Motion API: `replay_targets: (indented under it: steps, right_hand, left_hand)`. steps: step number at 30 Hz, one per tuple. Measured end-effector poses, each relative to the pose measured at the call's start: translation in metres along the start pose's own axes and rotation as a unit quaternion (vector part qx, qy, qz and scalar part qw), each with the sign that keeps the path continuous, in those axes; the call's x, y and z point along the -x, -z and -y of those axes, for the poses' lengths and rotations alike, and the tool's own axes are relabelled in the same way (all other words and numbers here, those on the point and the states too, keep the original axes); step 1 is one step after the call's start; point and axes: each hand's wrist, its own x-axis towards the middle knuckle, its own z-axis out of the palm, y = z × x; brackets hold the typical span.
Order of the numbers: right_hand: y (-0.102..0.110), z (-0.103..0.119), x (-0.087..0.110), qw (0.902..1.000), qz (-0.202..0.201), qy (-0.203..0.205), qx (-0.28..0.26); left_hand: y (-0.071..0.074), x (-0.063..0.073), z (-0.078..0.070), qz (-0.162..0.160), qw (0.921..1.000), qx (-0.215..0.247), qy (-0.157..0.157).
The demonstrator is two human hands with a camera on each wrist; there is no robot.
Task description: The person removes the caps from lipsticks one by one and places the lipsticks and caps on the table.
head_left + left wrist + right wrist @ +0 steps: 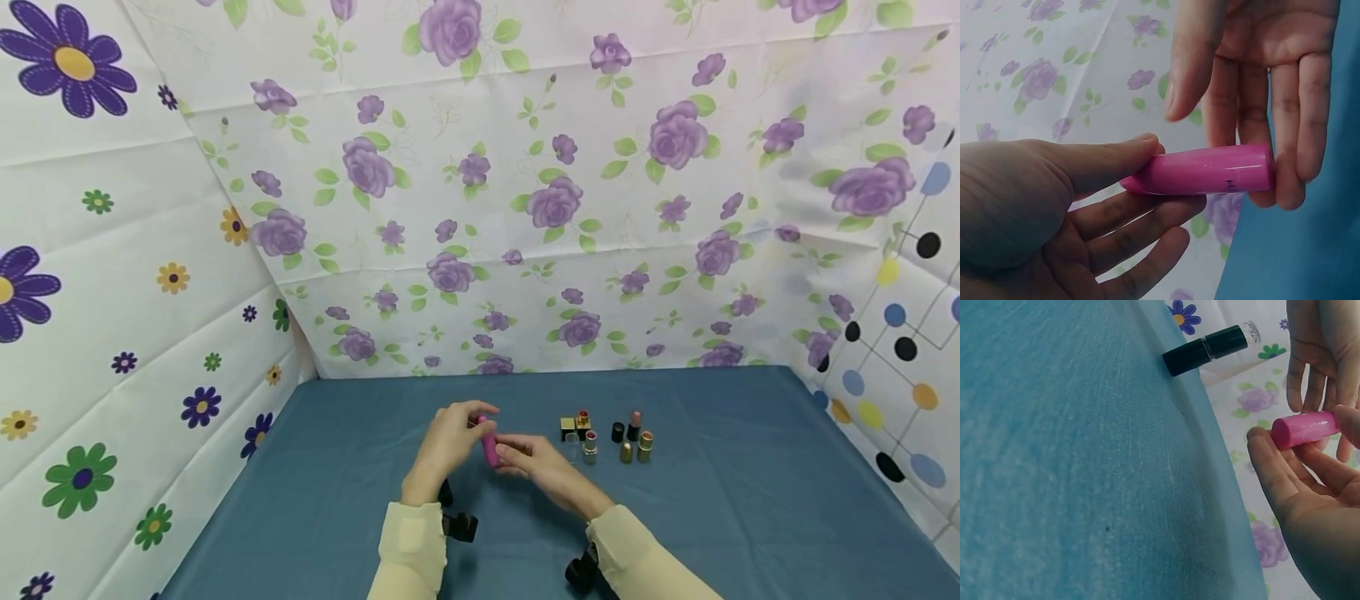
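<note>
Both hands meet at a glossy pink lipstick tube, which has a slanted tapering end and a flat end. My left hand pinches the tapering end between thumb and fingers, clearest in the left wrist view. At the flat end is my right hand; its fingers lie along and under the tube, and its thumb overlaps the tube in the right wrist view. The tube is held above the blue cloth. Small dark lettering marks the side of the tube in the left wrist view.
Several uncapped lipsticks stand to the right: a red one in gold, a clear-cased one, a black-cased one and a gold one, with caps beside them. A black tube with a clear top stands on the cloth.
</note>
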Motion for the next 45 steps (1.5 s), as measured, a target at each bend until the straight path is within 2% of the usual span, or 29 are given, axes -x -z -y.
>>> replay_targets:
  steps: [9,15,23,30,35,39,45]
  right_hand:
    - [0.001,-0.001,0.002,0.9998,-0.010,0.002,-0.014]
    - [0.004,0.002,0.004,0.9990,-0.029,0.022,-0.028]
    - [0.013,0.009,0.009,0.9986,-0.030,0.029,-0.032]
    - [0.026,0.019,0.016,0.9986,-0.027,0.043,-0.018]
    - [0.029,0.029,0.020,0.9979,-0.024,0.060,0.004]
    - [0.031,0.032,0.022,0.9973,-0.024,0.064,0.027]
    - [0.033,0.032,0.024,0.9967,-0.003,0.068,0.043]
  left_hand:
    - [-0.012,-0.002,-0.006,-0.031,0.9993,0.022,0.004]
    - [-0.019,-0.004,-0.008,-0.048,0.9954,0.083,-0.003]
    - [-0.023,-0.009,-0.005,-0.035,0.9842,0.173,-0.012]
    - [-0.023,-0.011,-0.013,-0.011,0.9727,0.230,-0.029]
    - [-0.021,-0.012,-0.020,-0.012,0.9681,0.248,-0.033]
    - [-0.020,-0.012,-0.023,-0.018,0.9678,0.249,-0.032]
    - [-0.021,-0.011,-0.024,-0.017,0.9630,0.268,-0.020]
